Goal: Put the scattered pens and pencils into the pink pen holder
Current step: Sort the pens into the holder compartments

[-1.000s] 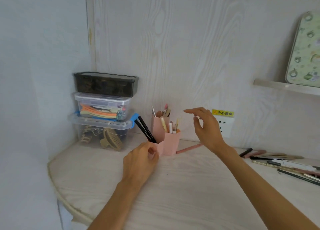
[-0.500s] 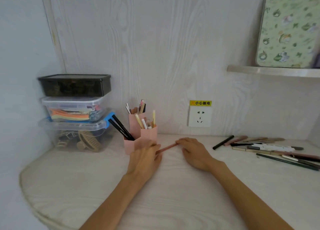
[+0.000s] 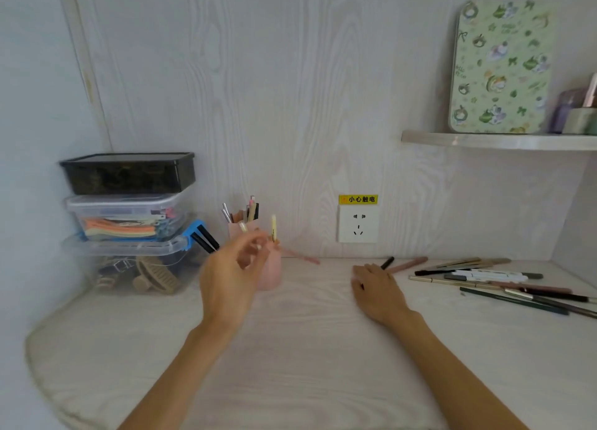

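Observation:
The pink pen holder [image 3: 272, 276] stands near the back wall with several pens upright in it. My left hand [image 3: 231, 276] is raised just in front of it, blurred, its fingertips pinched on one end of a pink pencil [image 3: 302, 257] that slants off to the right above the desk. My right hand [image 3: 376, 289] lies flat on the desk holding nothing, fingers spread, its fingertips close to a short black pen [image 3: 387, 262]. Several scattered pens and pencils [image 3: 491, 276] lie on the desk to the right of that hand.
Stacked plastic storage boxes [image 3: 129, 216] fill the left corner beside the holder. A wall socket [image 3: 358, 224] sits on the back wall. A shelf [image 3: 497, 141] at the upper right carries a green patterned board and small jars. The desk's curved edge [image 3: 42, 358] runs at the left.
The pink pencil has left the desk and is now lifted in my left hand by the holder. My right hand has slid right toward the scattered pens. The view has turned right.

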The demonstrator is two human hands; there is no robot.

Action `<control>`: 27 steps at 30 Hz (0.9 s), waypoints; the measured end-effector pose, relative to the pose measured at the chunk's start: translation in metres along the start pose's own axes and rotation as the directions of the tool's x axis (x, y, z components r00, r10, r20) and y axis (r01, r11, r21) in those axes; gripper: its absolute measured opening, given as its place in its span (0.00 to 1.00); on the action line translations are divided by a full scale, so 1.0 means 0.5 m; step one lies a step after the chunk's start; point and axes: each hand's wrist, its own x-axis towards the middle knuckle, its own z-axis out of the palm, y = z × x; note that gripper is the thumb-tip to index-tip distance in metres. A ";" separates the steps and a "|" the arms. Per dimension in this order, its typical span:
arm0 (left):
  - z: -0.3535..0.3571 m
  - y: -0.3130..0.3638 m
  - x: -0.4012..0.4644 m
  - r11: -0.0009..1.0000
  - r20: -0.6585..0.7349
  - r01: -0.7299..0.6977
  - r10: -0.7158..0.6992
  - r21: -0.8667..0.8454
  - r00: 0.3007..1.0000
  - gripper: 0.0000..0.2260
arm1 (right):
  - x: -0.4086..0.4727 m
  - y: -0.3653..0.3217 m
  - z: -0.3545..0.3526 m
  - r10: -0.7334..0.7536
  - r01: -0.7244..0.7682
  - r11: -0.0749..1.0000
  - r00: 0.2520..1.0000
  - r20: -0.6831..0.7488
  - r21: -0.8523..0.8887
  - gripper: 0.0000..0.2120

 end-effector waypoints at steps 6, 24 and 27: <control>-0.098 0.048 0.138 0.992 -0.376 -0.105 0.126 0.076 0.918 0.11 | 0.005 -0.054 0.010 -0.094 0.090 0.990 0.995 0.029 0.112 0.18; -0.026 -0.090 0.117 0.843 0.190 -0.134 0.039 0.521 0.981 0.17 | 0.002 -0.047 0.017 -0.133 0.155 0.940 0.987 -0.091 0.305 0.15; -0.033 -0.108 0.056 0.924 -0.082 0.018 0.014 0.382 0.997 0.17 | 0.007 -0.029 0.009 -0.115 0.132 0.971 0.989 -0.096 0.200 0.18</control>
